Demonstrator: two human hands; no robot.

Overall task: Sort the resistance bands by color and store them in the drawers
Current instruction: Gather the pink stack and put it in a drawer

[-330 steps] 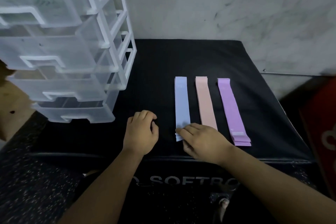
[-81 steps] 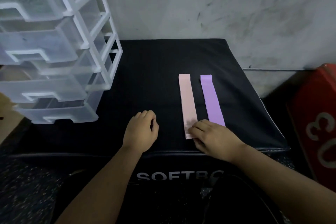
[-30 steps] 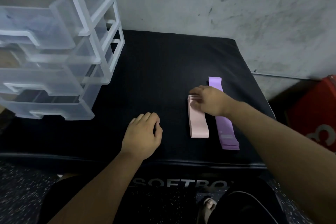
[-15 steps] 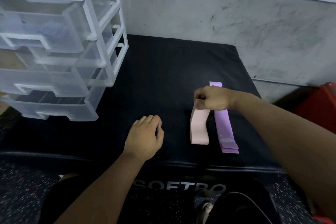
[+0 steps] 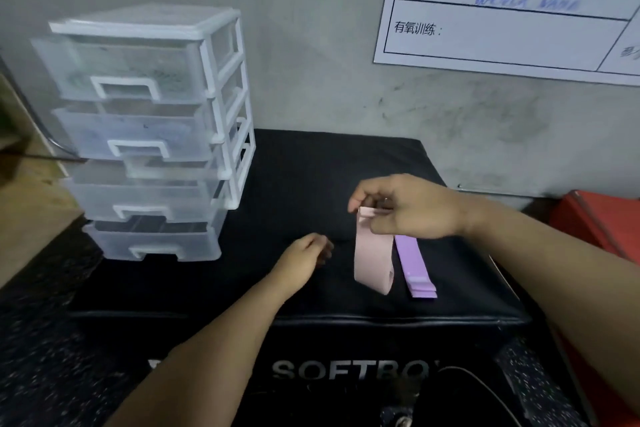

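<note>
Resistance bands in two colours sit near the front of a black padded box [image 5: 311,166] whose front face carries white letters beginning "SOFT"; the rest is unclear. On the grey wall above, a white ruled chart [image 5: 512,28] reads "练后拉伸放松:" and "有氧训练:", with blue handwriting too blurred to read. A translucent four-drawer plastic unit with a white frame [image 5: 149,135] stands on the box's left side. The right hand [image 5: 405,208] pinches the top end of the folded pale pink band [image 5: 374,253] between thumb and fingers, and the band hangs below it. The left hand [image 5: 303,256] rests on the box, its fingers loosely curled and holding nothing. The purple band [image 5: 414,263] lies flat just right of the pink one.
</note>
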